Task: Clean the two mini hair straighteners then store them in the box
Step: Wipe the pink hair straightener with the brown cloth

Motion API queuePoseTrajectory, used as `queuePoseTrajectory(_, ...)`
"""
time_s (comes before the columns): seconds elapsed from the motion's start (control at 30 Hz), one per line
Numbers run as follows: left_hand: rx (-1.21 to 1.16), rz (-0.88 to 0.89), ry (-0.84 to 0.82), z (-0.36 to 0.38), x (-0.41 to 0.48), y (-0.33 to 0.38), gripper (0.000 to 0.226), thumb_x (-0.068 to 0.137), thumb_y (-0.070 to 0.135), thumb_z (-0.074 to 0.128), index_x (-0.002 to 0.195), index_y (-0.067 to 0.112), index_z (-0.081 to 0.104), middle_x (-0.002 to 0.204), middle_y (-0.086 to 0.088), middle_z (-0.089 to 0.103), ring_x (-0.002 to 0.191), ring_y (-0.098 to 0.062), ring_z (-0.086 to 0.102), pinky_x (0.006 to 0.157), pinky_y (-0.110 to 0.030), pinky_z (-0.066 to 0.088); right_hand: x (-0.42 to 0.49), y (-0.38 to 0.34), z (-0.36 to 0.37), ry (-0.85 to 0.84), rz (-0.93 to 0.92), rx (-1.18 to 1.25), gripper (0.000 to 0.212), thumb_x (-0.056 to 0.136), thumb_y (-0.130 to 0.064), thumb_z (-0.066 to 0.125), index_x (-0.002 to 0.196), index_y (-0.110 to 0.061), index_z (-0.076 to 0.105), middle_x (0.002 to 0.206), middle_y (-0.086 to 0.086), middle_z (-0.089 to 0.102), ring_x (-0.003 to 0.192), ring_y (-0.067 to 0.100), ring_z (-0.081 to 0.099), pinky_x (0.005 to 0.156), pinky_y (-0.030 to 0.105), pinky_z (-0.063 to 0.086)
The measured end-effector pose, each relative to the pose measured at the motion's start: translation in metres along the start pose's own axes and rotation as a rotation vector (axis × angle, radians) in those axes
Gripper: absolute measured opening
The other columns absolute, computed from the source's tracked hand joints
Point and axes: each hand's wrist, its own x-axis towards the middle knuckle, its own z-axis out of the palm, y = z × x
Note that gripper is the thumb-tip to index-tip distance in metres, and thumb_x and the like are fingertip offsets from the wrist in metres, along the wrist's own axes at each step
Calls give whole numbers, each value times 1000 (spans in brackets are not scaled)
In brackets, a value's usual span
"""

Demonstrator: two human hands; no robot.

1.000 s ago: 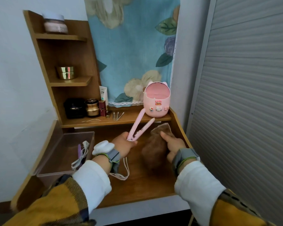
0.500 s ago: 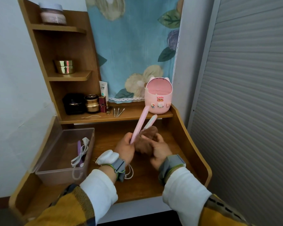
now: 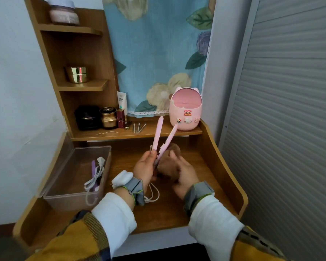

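My left hand [image 3: 145,167] grips the hinge end of a pink mini hair straightener [image 3: 158,137], its two arms spread and pointing up and away. Its white cord [image 3: 153,194] loops on the desk under my wrist. My right hand [image 3: 184,176] holds a brown cloth [image 3: 170,164] against the straightener's right arm near the base. A purple mini hair straightener [image 3: 93,170] with a white cable and plug [image 3: 96,176] lies in the clear plastic box [image 3: 64,193] at the left of the desk.
The wooden desk [image 3: 167,213] has raised side boards. On the shelf behind stand a pink Toy Story bin [image 3: 185,110], dark and gold jars [image 3: 107,117], a tube and cotton swabs [image 3: 138,127]. A grey shutter fills the right side.
My right hand brought the brown cloth from the desk's right side up to the straightener. The straightener has tilted more upright and its arms have spread a little wider.
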Motion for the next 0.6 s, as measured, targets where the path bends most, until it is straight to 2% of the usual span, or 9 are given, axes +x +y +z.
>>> queuePoseTrajectory(0.07,150,85,45,1,-1,0,32,100,36,29,110,18,54,74,4,53,72,-16,54,57,-19,38,0,8,6,-11,-15,-130,24,93,-20,55,115,-18,62,105,11,69,93,23,66,73,32,54)
queuePoseTrajectory(0.13,200,68,13,3,-2,1,35,100,42,24,112,21,50,75,4,54,68,-10,52,58,-18,40,4,14,8,36,-73,-234,21,92,-17,56,112,-17,62,103,15,68,89,23,65,70,31,54)
queuePoseTrajectory(0.2,196,-2,-26,3,-3,-1,36,99,46,23,110,24,50,74,1,55,65,-12,53,53,-22,42,7,14,5,95,-103,-242,18,91,-13,57,107,-15,64,97,15,69,82,23,65,64,30,54)
queuePoseTrajectory(0.3,132,-28,-44,-2,-1,-6,31,97,47,33,101,26,55,63,0,47,51,-14,44,42,-21,34,8,8,-1,155,-92,-157,17,91,-12,58,105,-12,67,86,11,70,69,17,67,54,25,53)
queuePoseTrajectory(0.33,181,21,-41,-4,1,-7,30,96,46,37,98,24,56,62,1,45,50,-14,41,44,-22,32,9,4,-2,170,-82,-114,16,91,-14,58,103,-13,67,85,9,71,68,16,67,56,26,53)
queuePoseTrajectory(0.4,322,135,-25,-7,4,-9,28,96,42,42,95,18,57,64,1,47,54,-15,42,49,-26,32,10,-2,-3,186,-77,-49,18,92,-24,57,103,-16,68,93,9,72,84,21,69,76,34,55)
queuePoseTrajectory(0.47,443,210,-16,-9,6,-9,23,96,37,44,97,17,55,68,1,48,58,-13,44,52,-24,34,11,-9,-1,186,-79,-43,25,92,-31,57,108,-15,67,105,12,70,100,27,66,92,42,51)
queuePoseTrajectory(0.6,494,232,-77,-10,3,-8,20,96,33,46,99,14,53,67,1,46,57,-14,42,50,-23,33,12,-12,2,223,-92,-58,22,93,-19,55,112,-11,62,103,12,68,102,28,64,96,45,49)
